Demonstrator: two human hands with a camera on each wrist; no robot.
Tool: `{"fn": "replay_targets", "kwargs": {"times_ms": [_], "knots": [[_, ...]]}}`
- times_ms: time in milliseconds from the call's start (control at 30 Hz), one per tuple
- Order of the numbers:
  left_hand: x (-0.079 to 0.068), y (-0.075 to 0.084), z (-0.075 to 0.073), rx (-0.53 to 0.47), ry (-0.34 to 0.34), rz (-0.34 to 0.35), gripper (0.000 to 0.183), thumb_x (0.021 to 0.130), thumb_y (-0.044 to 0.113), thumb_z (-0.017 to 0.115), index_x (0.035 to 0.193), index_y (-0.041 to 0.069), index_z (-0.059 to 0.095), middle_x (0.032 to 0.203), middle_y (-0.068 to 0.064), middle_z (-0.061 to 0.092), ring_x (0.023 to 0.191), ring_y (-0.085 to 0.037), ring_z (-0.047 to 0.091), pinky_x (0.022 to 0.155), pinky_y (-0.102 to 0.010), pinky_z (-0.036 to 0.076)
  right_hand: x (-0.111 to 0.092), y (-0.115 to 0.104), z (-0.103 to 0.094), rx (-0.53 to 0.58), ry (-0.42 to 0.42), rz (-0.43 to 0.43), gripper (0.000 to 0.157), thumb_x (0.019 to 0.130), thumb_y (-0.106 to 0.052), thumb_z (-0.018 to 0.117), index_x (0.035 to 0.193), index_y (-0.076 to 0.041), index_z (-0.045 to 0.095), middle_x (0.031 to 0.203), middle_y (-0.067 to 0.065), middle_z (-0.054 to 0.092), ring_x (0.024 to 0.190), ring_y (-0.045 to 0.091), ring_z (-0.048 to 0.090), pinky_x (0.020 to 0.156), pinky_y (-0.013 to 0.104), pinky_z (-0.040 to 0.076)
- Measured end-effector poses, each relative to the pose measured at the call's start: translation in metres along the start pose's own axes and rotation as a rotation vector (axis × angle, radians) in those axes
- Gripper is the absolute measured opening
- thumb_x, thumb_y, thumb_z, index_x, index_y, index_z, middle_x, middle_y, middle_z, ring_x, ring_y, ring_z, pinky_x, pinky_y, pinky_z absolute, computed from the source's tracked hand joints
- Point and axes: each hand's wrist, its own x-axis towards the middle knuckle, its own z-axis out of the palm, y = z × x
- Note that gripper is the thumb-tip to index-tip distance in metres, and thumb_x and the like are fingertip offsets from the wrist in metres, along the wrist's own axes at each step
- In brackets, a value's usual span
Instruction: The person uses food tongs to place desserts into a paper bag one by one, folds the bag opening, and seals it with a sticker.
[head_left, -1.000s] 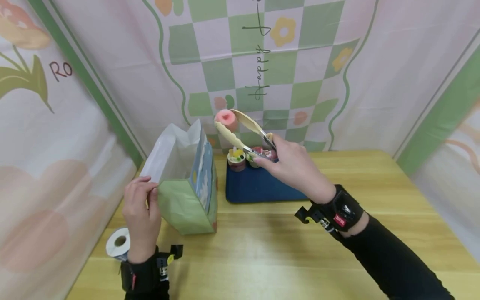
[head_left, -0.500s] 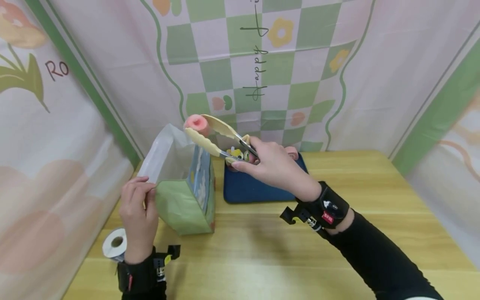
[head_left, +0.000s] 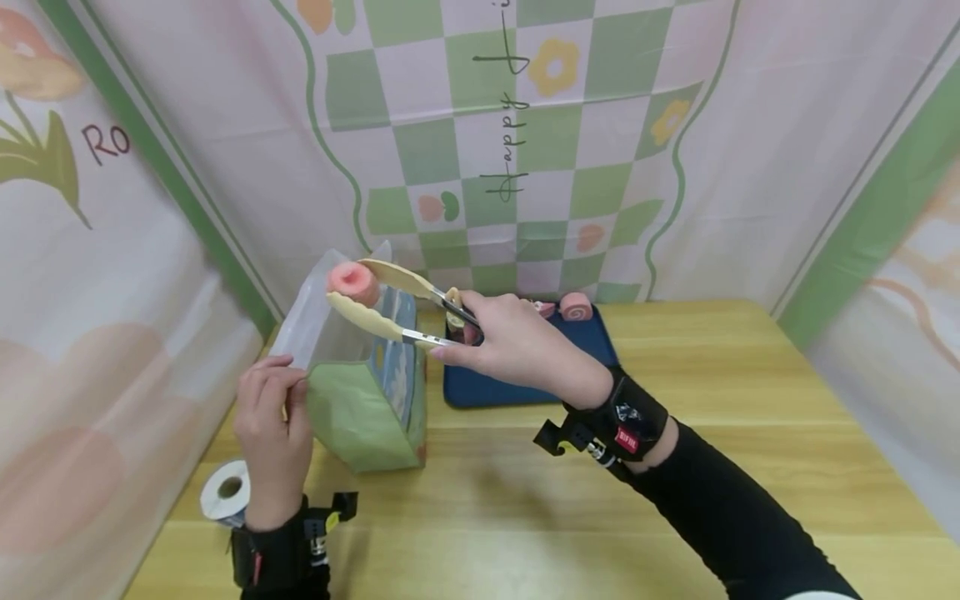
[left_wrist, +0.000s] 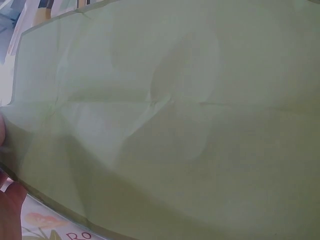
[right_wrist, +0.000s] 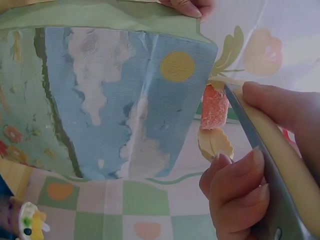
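Note:
My right hand [head_left: 517,342] grips a pair of tongs [head_left: 375,321] with cream tips and metal arms. Between the tips sits a pink, ring-like roll cake [head_left: 354,283], held over the open mouth of a paper bag [head_left: 360,408]. The bag has a green side and a painted blue side with clouds, and a white inside. At the bag's near left corner my left hand [head_left: 273,433] pinches the rim between thumb and fingers. In the right wrist view the pink piece [right_wrist: 215,107] shows a sugary-looking surface beside the bag's painted side [right_wrist: 120,100]. The bag's green side [left_wrist: 175,125] fills the left wrist view.
Behind the right hand lies a dark blue tray [head_left: 480,392], partly covered by it. On the tray stand a pink swirl roll [head_left: 576,307] and a small decorated cup [right_wrist: 30,220]. A roll of white labels [head_left: 225,492] is left of the left wrist.
The right hand has carried the tongs and pink roll cake left and slightly down, from above the tray to over the bag's mouth. The left hand has kept its hold on the rim.

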Motion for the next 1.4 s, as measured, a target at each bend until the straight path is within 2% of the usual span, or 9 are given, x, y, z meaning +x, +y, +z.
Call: {"fn": "replay_targets", "kwargs": {"times_ms": [200,333,533,733,833,933,1067,1400], "knots": [[0.0,0.0,0.0,-0.001,0.002,0.0,0.013,0.091,0.001,0.064,0.081,-0.008,0.063,0.085,-0.023,0.063,0.099,-0.039,0.061,0.102,-0.018,0.044,-0.005,0.003,-0.004,0.057,-0.008,0.027,0.042,0.086,-0.06,0.065,0.097,-0.022,0.051,0.076,-0.007,0.058,0.058,0.01,0.051,0.052,0.026,0.041],[0.001,0.0,0.001,-0.009,0.009,0.003,0.013,0.091,0.001,0.063,0.081,-0.008,0.063,0.085,-0.023,0.062,0.099,-0.04,0.061,0.102,-0.019,0.044,-0.009,0.012,-0.007,0.1,0.021,0.063,0.044,0.085,-0.063,0.063,0.096,-0.022,0.052,0.078,-0.006,0.058,0.06,0.012,0.052,0.056,0.028,0.042],[0.001,0.001,0.001,-0.012,0.014,0.008,0.014,0.091,0.001,0.063,0.081,-0.009,0.063,0.084,-0.023,0.062,0.099,-0.04,0.062,0.102,-0.019,0.044,-0.015,0.035,-0.01,0.144,0.074,0.181,0.049,0.085,-0.067,0.06,0.097,-0.02,0.052,0.077,-0.002,0.058,0.059,0.015,0.054,0.06,0.03,0.04],[0.001,0.001,0.002,-0.005,0.013,0.012,0.015,0.092,0.003,0.063,0.082,-0.008,0.063,0.084,-0.023,0.063,0.098,-0.04,0.062,0.102,-0.019,0.044,-0.019,0.061,-0.005,0.209,0.082,0.318,0.052,0.083,-0.067,0.062,0.099,-0.019,0.052,0.076,0.003,0.063,0.058,0.016,0.064,0.057,0.033,0.05],[0.0,0.001,0.002,-0.009,0.013,0.01,0.015,0.092,0.003,0.063,0.082,-0.009,0.064,0.084,-0.024,0.063,0.098,-0.04,0.061,0.102,-0.019,0.044,-0.019,0.072,0.001,0.233,0.087,0.349,0.054,0.083,-0.065,0.064,0.102,-0.015,0.054,0.077,0.006,0.064,0.058,0.017,0.065,0.054,0.033,0.052],[0.0,0.001,0.002,-0.011,0.012,0.009,0.015,0.092,0.004,0.063,0.083,-0.009,0.064,0.085,-0.024,0.062,0.099,-0.04,0.061,0.102,-0.019,0.044,-0.02,0.083,0.007,0.249,0.109,0.345,0.05,0.085,-0.059,0.066,0.104,-0.014,0.057,0.076,0.008,0.066,0.056,0.018,0.064,0.053,0.033,0.051],[0.001,0.001,0.002,-0.012,0.013,0.01,0.018,0.093,0.006,0.062,0.083,-0.009,0.063,0.085,-0.024,0.062,0.099,-0.041,0.061,0.103,-0.019,0.044,-0.021,0.096,0.015,0.215,0.128,0.353,0.046,0.087,-0.056,0.065,0.103,-0.013,0.057,0.073,0.007,0.064,0.054,0.018,0.062,0.05,0.031,0.049],[0.001,0.002,0.003,-0.013,0.016,0.009,0.017,0.093,0.005,0.062,0.082,-0.009,0.063,0.085,-0.024,0.062,0.099,-0.041,0.061,0.103,-0.022,0.045,-0.023,0.122,0.035,0.063,0.109,0.446,0.058,0.085,-0.065,0.06,0.102,-0.011,0.05,0.079,0.005,0.059,0.059,0.018,0.055,0.055,0.029,0.042]]}}
